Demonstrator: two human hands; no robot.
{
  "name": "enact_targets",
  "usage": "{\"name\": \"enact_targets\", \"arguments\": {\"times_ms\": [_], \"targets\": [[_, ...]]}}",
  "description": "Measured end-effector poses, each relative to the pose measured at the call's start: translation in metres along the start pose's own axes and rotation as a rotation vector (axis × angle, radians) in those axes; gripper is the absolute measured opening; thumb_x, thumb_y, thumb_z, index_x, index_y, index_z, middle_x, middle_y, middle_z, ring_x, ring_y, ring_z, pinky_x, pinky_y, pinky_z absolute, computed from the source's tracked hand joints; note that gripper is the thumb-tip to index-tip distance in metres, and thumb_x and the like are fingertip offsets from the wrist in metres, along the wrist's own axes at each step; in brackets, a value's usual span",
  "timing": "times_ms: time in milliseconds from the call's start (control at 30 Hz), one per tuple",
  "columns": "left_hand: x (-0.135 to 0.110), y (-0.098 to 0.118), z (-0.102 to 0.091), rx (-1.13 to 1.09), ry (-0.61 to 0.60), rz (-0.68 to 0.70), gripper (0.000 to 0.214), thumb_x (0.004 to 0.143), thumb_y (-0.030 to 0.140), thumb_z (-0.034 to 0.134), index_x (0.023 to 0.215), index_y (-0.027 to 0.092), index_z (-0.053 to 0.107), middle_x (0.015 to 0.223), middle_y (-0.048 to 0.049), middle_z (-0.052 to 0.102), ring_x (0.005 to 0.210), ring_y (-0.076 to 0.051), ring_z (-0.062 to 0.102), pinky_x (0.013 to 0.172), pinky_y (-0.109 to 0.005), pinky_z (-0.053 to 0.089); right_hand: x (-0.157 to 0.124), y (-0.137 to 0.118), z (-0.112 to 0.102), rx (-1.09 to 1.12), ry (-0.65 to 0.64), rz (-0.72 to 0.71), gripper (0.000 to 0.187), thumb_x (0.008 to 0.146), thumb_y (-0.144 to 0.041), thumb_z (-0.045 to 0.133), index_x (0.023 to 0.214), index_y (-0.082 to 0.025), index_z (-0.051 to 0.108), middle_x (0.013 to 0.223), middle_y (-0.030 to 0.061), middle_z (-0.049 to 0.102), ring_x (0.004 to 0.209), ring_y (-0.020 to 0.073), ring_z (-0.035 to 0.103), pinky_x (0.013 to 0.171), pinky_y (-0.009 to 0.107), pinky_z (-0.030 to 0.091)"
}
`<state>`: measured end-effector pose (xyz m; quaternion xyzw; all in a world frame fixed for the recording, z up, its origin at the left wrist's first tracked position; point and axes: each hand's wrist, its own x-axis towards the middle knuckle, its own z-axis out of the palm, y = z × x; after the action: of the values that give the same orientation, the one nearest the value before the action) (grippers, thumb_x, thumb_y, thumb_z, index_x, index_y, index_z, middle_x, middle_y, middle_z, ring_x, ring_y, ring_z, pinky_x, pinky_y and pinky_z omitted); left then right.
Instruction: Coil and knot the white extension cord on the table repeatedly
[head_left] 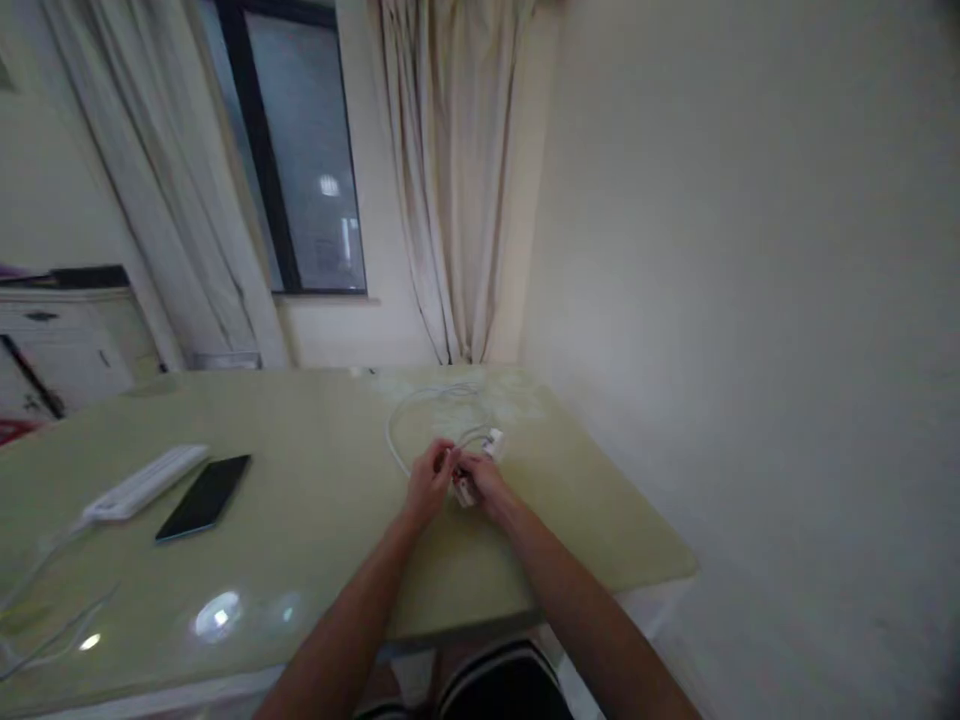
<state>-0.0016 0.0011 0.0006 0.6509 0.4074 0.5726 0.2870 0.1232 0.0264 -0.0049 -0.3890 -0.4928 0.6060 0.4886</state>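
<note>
My left hand [430, 478] and my right hand [484, 474] meet over the table, fingertips pinched close together. A small white piece with dark and reddish marks [465, 492] shows just below the fingers of my right hand, which grips it. What the left fingertips pinch is too small and partly hidden. Just beyond the right hand is a white block-like end [495, 442], with a white cable [389, 430] near it. The cable curves in a loose loop on the tabletop behind and left of my hands. Fine detail is blurred.
On the pale green table [315, 430], a white power strip [150, 484] and a dark phone [204, 497] lie to the left. Thin white cords [64, 635] rest at the near left. A wall [720, 300] borders the right side; a curtain [457, 180] hangs behind.
</note>
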Motion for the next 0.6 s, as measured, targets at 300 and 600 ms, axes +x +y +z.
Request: {"name": "enact_targets", "arguments": {"times_ms": [300,600], "targets": [[-0.001,-0.006,-0.016,0.070,-0.005,-0.116,0.039,0.092,0.057,0.058,0.103,0.020,0.054,0.064,0.0035,0.063,0.058,-0.015,0.058,0.058,-0.024,0.040,-0.017,-0.009,0.000,-0.401,-0.152,-0.276,0.028,0.084,-0.034,0.059,0.062,-0.018,0.061,0.057,0.0001,0.058,0.052,0.0119,0.051,0.055,0.025,0.038],[0.008,0.002,-0.019,-0.068,-0.092,-0.098,0.045,0.089,0.059,0.058,0.088,0.015,0.068,0.079,-0.0041,0.069,0.076,-0.018,0.062,0.070,-0.027,0.048,-0.015,-0.019,-0.013,-0.457,-0.141,-0.376,0.039,0.089,-0.049,0.059,0.069,-0.018,0.070,0.067,0.0033,0.067,0.061,0.0153,0.060,0.061,0.027,0.046]]}}
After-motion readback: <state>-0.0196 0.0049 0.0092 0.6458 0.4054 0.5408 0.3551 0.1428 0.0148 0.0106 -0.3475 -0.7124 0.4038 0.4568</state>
